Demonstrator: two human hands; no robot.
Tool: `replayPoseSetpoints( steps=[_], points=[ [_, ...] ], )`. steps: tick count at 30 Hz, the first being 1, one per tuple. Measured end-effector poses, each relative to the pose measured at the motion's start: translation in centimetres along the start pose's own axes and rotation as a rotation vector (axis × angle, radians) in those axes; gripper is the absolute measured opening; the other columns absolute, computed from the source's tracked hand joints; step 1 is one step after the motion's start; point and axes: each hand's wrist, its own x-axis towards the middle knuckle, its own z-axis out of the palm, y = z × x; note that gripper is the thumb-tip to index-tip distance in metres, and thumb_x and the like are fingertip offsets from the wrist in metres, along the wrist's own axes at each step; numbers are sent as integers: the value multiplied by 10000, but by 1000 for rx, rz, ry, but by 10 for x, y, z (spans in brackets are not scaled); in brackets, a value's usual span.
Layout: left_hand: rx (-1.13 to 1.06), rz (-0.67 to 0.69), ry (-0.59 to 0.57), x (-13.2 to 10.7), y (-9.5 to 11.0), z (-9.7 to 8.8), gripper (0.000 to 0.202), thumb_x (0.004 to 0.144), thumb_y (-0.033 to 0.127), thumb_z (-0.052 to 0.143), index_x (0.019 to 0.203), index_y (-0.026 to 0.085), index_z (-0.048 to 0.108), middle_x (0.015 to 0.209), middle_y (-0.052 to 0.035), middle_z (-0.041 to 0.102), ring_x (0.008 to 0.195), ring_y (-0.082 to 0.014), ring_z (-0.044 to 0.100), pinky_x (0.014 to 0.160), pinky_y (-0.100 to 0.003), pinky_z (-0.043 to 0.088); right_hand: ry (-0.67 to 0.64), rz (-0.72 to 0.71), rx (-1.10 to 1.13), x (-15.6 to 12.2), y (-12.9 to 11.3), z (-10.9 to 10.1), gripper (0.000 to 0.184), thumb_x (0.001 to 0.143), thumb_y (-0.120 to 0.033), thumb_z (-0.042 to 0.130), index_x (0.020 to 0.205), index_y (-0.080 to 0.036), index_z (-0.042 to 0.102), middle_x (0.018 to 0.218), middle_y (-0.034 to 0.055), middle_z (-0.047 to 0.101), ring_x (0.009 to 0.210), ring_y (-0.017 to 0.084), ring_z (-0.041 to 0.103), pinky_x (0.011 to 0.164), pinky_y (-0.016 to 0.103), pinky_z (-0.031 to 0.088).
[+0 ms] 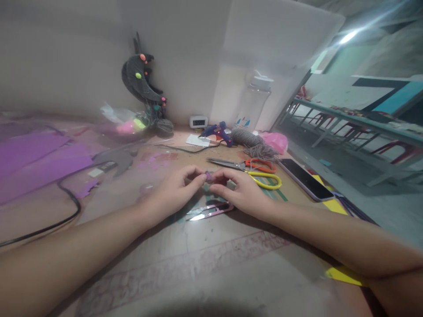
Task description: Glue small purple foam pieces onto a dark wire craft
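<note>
A small purple piece [208, 175], perhaps felt or foam, sits between my fingertips above the table. My left hand [183, 187] pinches it between thumb and index finger. My right hand [244, 191] meets it from the other side with curled fingers; its thumb lies a little lower. The piece is mostly hidden by the fingers. Just below the hands lie thread snips [211, 212], blades toward the left. Behind my right hand rest scissors with orange handles [261, 165] and yellow-handled scissors [267, 180].
A blue glue gun [220, 132], grey yarn [249, 140], a small digital clock [198, 122] and a clear bottle [254, 103] stand behind. A phone [307, 179] lies right. Purple sheets [39, 154] and a black cable [74, 198] are left; a dark crescent ornament [135, 81] leans behind.
</note>
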Motion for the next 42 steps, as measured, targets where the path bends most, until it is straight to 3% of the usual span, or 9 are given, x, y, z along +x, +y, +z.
replayPoseSetpoints(
  steps=[11,16,25,32,38,42],
  points=[
    [69,27,-58,-2,2,-2,379,954,456,370,784,197,589,766,-3,606,762,-178,559,688,-291,398,45,67,28,2,3,-1,188,866,-308,573,793,-150,645,714,2,641,632,107,544,588,210,423],
    [12,-3,-67,-1,1,-1,311,904,465,468,885,196,623,849,-9,649,805,-186,581,712,-288,423,43,28,-6,1,5,-1,177,866,-295,578,807,-153,667,723,4,657,643,109,566,602,205,434],
    [56,-2,-50,-1,1,1,230,874,374,492,819,188,616,781,-1,652,725,-167,582,662,-270,426,34,-32,-46,1,3,1,168,866,-264,586,790,-149,682,704,2,669,625,103,575,592,194,436],
    [-27,-48,-66,-2,-3,2,191,859,305,490,961,220,628,925,-8,689,838,-188,622,709,-284,464,56,7,-53,1,4,0,196,865,-314,584,816,-162,697,717,7,673,648,122,588,608,216,449],
    [35,6,-16,0,-1,-1,338,952,419,376,847,204,615,812,-7,643,796,-181,584,680,-283,420,57,2,-55,0,3,-1,186,869,-299,575,812,-161,686,723,6,672,655,120,586,618,214,447],
    [44,4,-50,0,0,-1,311,917,455,455,860,205,629,810,-1,643,770,-177,573,674,-282,408,52,-29,-61,1,5,-1,161,867,-266,580,809,-156,682,738,7,682,661,114,592,624,207,445]
  ],
)
